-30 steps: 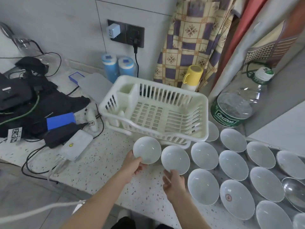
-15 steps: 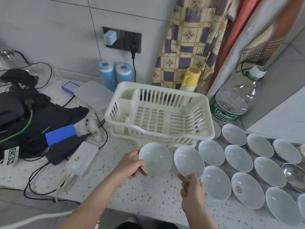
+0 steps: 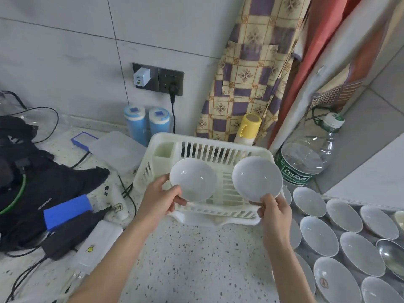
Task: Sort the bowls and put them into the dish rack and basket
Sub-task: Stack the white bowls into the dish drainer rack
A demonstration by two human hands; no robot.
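My left hand (image 3: 160, 201) grips a white bowl (image 3: 193, 179) by its near rim, tilted up over the left half of the white plastic dish rack (image 3: 218, 213). In my right hand (image 3: 275, 212) is a second white bowl (image 3: 256, 178), pinched at its lower rim and held above the rack's right half. Both bowls face me and are off the counter. The rack holds no bowls that I can see. Several white bowls (image 3: 319, 238) lie in rows on the counter to the right, along with a steel bowl (image 3: 392, 258) at the right edge.
A large clear water bottle (image 3: 306, 158) lies behind the rack on the right, a yellow-capped bottle (image 3: 249, 127) and two blue canisters (image 3: 145, 124) stand at the wall. Black bags, a blue box (image 3: 66, 211), chargers and cables crowd the counter's left side.
Both hands lifted their bowls off the counter and carried them up and away from me, over the dish rack. The view tilted up.
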